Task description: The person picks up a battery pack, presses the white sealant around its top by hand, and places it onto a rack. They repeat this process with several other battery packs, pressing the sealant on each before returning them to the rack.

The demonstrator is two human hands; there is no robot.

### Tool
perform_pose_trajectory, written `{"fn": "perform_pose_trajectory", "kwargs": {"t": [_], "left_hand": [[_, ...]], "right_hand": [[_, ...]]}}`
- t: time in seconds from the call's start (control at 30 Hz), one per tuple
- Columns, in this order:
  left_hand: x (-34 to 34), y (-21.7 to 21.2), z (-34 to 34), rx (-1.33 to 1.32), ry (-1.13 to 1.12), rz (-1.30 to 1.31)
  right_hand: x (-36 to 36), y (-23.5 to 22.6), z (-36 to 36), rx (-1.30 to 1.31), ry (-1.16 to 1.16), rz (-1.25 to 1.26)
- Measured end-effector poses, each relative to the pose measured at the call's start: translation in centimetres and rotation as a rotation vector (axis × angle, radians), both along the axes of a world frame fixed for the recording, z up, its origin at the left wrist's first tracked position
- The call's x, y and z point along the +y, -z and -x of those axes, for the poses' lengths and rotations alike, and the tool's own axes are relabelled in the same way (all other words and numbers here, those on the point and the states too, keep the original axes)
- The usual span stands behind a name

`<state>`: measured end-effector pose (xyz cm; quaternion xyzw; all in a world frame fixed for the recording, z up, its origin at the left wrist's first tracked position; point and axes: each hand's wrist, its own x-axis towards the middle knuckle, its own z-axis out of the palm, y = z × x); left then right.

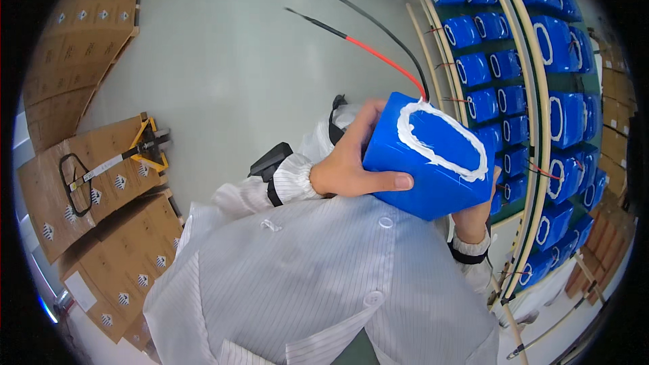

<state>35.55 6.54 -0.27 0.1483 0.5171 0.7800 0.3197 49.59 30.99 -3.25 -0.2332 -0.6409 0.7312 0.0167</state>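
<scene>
A blue wrapped battery pack [433,165] is held close to my chest, one end facing up with a white bead of sealant in an oval ring. A red wire and a black wire [378,54] trail from its top corner. My left hand [355,162] grips its left side, thumb along the lower edge. My right hand [473,213] supports it from beneath on the right, mostly hidden by the pack. I wear a white striped coat.
A wooden-framed rack [534,94] on the right holds several rows of the same blue packs. Stacked cardboard boxes [101,182] stand at the left, with a yellow pallet jack [145,145] beside them. Grey floor [236,61] lies ahead.
</scene>
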Motion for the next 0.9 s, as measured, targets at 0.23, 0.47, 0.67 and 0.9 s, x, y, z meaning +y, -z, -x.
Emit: {"fn": "perform_pose_trajectory", "kwargs": {"t": [0.23, 0.47, 0.67, 0.9], "left_hand": [[0.7, -1.5, 2.0, 0.090, 0.133, 0.020], [3.0, -1.4, 1.1, 0.015, -0.112, 0.182], [1.0, 1.2, 0.9, 0.510, 0.029, 0.231], [2.9, 1.7, 1.0, 0.619, -0.051, 0.131]], "right_hand": [[-1.4, -6.0, 5.8, 0.180, -0.122, 0.294], [0.6, -3.7, 8.3, 0.075, 0.065, 0.526], [3.5, -6.0, 5.4, 0.079, -0.307, 0.272], [3.6, -8.5, 4.3, -0.006, -0.258, 0.416]]}}
